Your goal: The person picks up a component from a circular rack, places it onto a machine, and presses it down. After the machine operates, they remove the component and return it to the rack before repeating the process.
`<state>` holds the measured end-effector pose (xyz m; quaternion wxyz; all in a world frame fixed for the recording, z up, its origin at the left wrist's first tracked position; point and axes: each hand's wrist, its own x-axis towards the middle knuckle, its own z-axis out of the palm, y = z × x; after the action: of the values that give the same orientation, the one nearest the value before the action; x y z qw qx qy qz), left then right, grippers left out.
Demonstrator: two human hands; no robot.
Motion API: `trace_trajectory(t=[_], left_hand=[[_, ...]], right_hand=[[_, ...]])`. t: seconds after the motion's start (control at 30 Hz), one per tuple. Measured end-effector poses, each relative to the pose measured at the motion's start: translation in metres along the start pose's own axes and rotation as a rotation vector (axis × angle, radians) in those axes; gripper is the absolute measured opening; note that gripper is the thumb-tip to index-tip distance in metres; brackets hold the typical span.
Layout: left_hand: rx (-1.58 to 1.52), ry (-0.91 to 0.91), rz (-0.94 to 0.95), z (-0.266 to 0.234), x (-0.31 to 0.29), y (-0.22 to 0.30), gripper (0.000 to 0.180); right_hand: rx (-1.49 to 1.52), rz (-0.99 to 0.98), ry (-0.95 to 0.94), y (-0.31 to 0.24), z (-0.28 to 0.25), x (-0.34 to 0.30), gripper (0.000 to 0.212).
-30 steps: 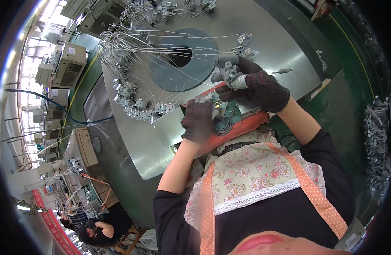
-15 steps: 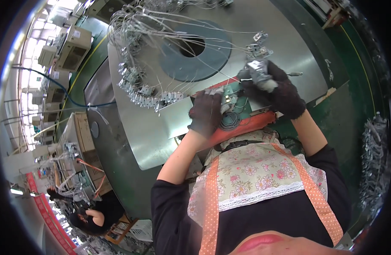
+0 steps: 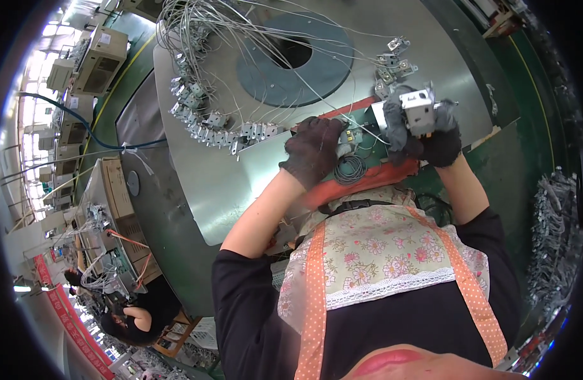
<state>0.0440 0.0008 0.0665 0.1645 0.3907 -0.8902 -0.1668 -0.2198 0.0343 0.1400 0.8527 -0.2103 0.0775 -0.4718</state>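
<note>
My right hand (image 3: 442, 142), in a dark glove with grey-wrapped fingertips, grips a small silver metal box (image 3: 418, 111) with holes, raised above the bench's right side. My left hand (image 3: 313, 152), also in a dark glove, rests at the middle of the work spot with its fingers curled; what they hold, if anything, is hidden. Just right of those fingers is a small metal part with light terminals (image 3: 351, 135). A coil of thin grey cable (image 3: 350, 170) lies below it, and a pale wire (image 3: 326, 101) crosses toward the right hand.
Several small metal boxes (image 3: 215, 136) form a curved row on the metal table (image 3: 215, 196), their wires bunched at the far left. A blue-grey disc (image 3: 260, 82) with a central hole lies beyond my hands. Red cloth (image 3: 367, 180) covers the near edge. Another person (image 3: 136, 320) sits lower left.
My right hand has turned and shifted right, bringing the metal box up into plain view. The thin metal shaft beside that hand no longer shows. My left hand has moved slightly upward and right.
</note>
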Motion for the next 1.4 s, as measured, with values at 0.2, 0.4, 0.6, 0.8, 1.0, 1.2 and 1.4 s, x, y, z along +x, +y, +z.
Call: trace_trajectory(t=[0.2, 0.4, 0.6, 0.8, 1.0, 1.2, 1.4], left_hand=[[-0.023, -0.033, 0.082, -0.019, 0.010, 0.013, 0.036], [-0.610, -0.104, -0.056, -0.050, 0.041, 0.009, 0.034], [0.017, -0.509, -0.431, -0.108, 0.075, -0.052, 0.033], [0.547, -0.531, -0.568, -0.067, 0.048, -0.124, 0.036], [0.449, -0.418, -0.448, -0.072, 0.020, -0.111, 0.032], [0.183, 0.107, -0.352, -0.069, -0.006, -0.070, 0.024], [0.231, 0.248, 0.149, -0.048, -0.009, -0.027, 0.031]], right_hand=[[-0.891, -0.177, 0.126, -0.003, -0.021, -0.004, 0.062], [-0.954, -0.298, 0.452, -0.013, -0.052, -0.019, 0.045], [-2.022, -0.273, -0.087, 0.019, -0.007, 0.038, 0.046], [-2.437, 0.015, -0.171, 0.054, -0.014, 0.060, 0.037], [-2.415, 0.009, -0.254, 0.059, -0.020, 0.070, 0.032], [-2.580, 0.125, -0.063, 0.078, -0.018, 0.059, 0.028], [-2.301, -0.227, 0.143, 0.100, -0.028, 0.045, 0.076]])
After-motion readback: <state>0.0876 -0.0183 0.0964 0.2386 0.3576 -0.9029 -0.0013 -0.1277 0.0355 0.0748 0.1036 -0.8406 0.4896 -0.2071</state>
